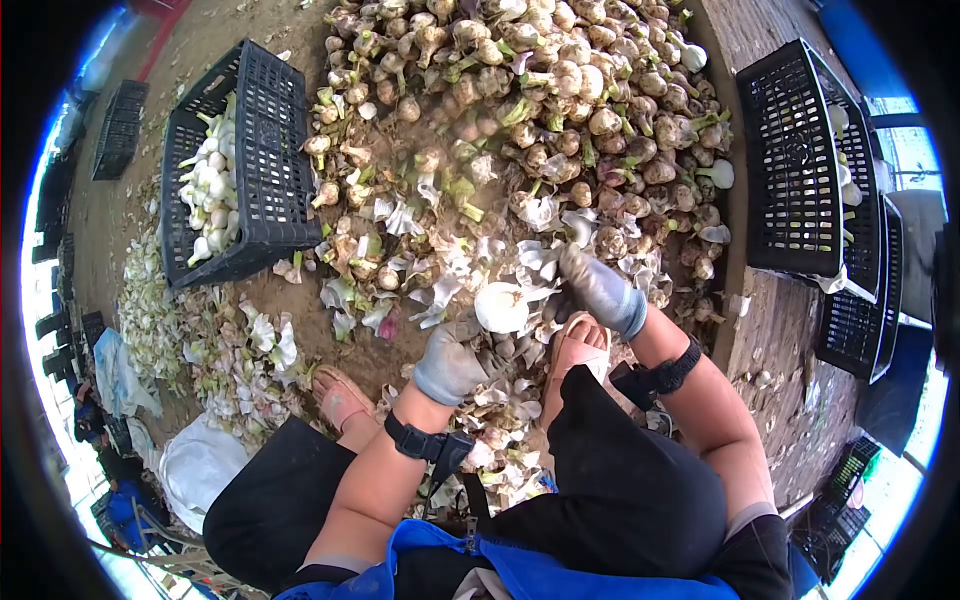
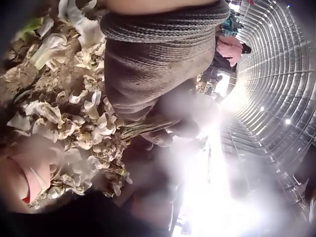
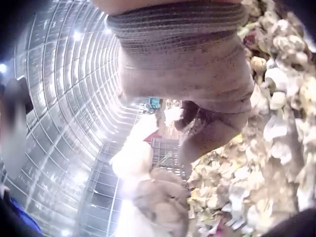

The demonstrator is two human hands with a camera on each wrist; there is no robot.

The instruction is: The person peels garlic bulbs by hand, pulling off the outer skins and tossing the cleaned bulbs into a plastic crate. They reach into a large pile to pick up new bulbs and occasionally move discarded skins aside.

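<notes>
Head view takes in a broad heap of soil-stained, long-stemmed garlic bulbs [image 1: 590, 130], which spreads out in front of the seated person, probably so that bulbs lie within a short reach. A long brown wooden board [image 1: 738, 230] borders its right side and seems to keep it from spilling over. Black slatted plastic crates flank it: the left crate [image 1: 270, 140], tipped on its side toward the heap's edge, holds clean white bulbs [image 1: 212, 190], its slant perhaps making it easier to toss things in; the right crate [image 1: 795, 170] stands beyond the board. Pale papery peelings [image 1: 435, 300] litter the ground by the feet. The grey-gloved left hand [image 1: 455, 358] grasps a bright white garlic bulb [image 1: 502, 307] low between the knees, likely to steady it while its stem end points toward the other hand. The grey-gloved right hand [image 1: 605, 290] is just beside that stem with bent fingers; whether it pinches anything I cannot tell.

Both wrist views add an arched, ribbed roof [image 2: 276, 74] that is missing overhead. Left wrist alone clearly shows another person in a pink top [image 2: 229, 50], and thin dry strands [image 2: 148, 127] poking out by the gloved fingers; glare hides the bulb there.
</notes>
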